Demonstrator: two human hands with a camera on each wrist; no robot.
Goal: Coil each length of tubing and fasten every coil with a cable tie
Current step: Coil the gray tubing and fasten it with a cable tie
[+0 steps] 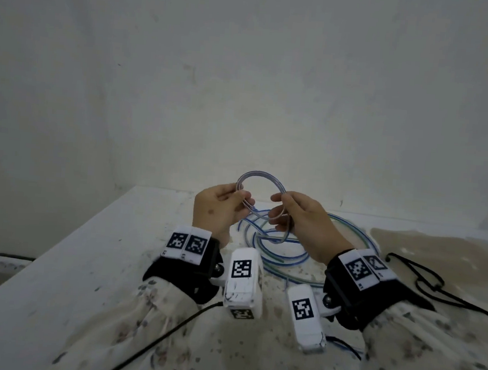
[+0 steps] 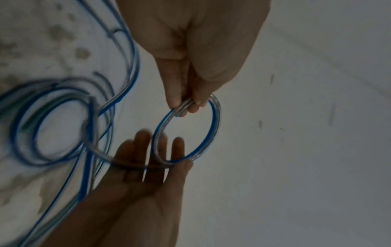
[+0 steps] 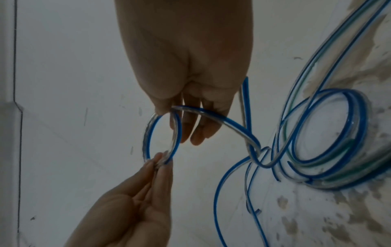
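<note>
While both hands are up off the desk point(image 1: 91, 248), a small coil point(image 1: 262, 183) of clear tubing with a blue stripe hangs between them, held upright in front of the white wall point(image 1: 245, 82). The left hand point(image 1: 216, 209) pinches one side of the loop, thumb and fingers point(image 2: 176, 93) pressed together on a couple of stacked turns. The right hand point(image 1: 304, 218) has the opposite side, thumb and forefinger closed on the tube, with the other fingers point(image 3: 197, 132) sticking out fairly straight behind it; that part's a bit blurry in the left wrist view.

From the right hand's side the tube runs down off the loop and into the loose tubing point(image 1: 284, 246) lying on the desk right under the hands. That pile is a mess of wide curls, mostly blue-striped, with at least one green-striped length point(image 3: 289, 107) mixed in, and one tighter set of rings point(image 3: 330, 138) sitting flat on the stained surface. Can't see any tie on the coil in hand.

Floral sleeves point(image 1: 144, 320) and black wrist straps with white marker blocks point(image 1: 242, 281) fill the lower part of the head view, plus a black cord point(image 1: 422, 280) lying off to the right on the desk.
</note>
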